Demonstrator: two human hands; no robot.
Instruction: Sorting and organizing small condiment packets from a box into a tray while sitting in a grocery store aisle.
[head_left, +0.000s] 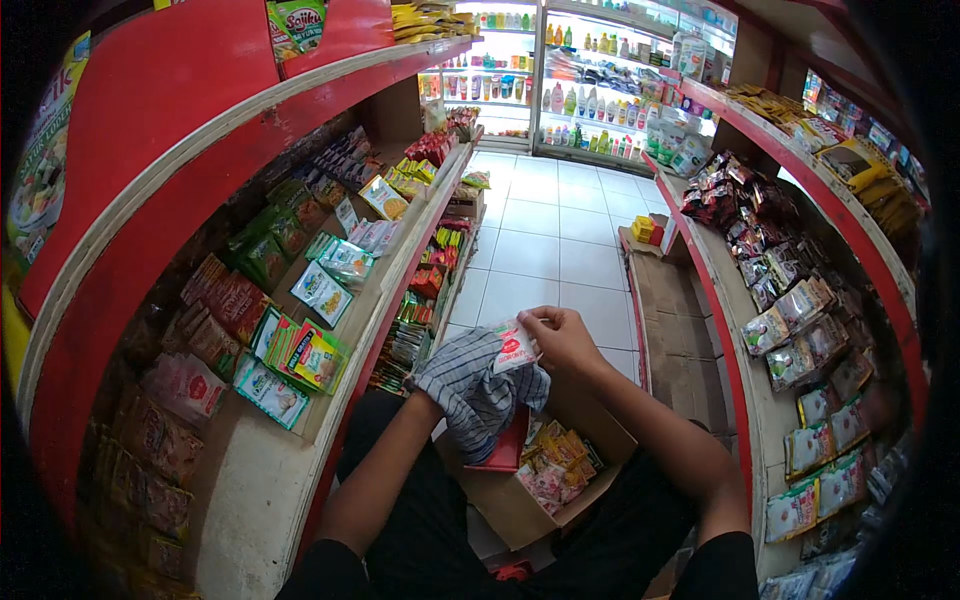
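Note:
A striped grey-blue cloth (476, 382) is draped over my left hand (429, 401), whose fingers are hidden beneath it. Between the thumb and fingers of my right hand (559, 337) is the upper corner of a small white sachet with red print (514, 346), which lies against the cloth. Below both hands, between my legs, stands an open cardboard box (502, 506). Inside it are yellow seasoning sachets (562, 450) and pink-white sachets (551, 484). Under the cloth, a red container (506, 450) shows at the box's left side.
Wooden shelves with red edges line both sides. The left shelf (247, 517) bears many seasoning packets (321, 292); sachets in plastic (791, 510) fill the right shelf (769, 442). Ahead runs a white tiled floor (555, 225) to a lit glass cabinet (600, 90) of bottles.

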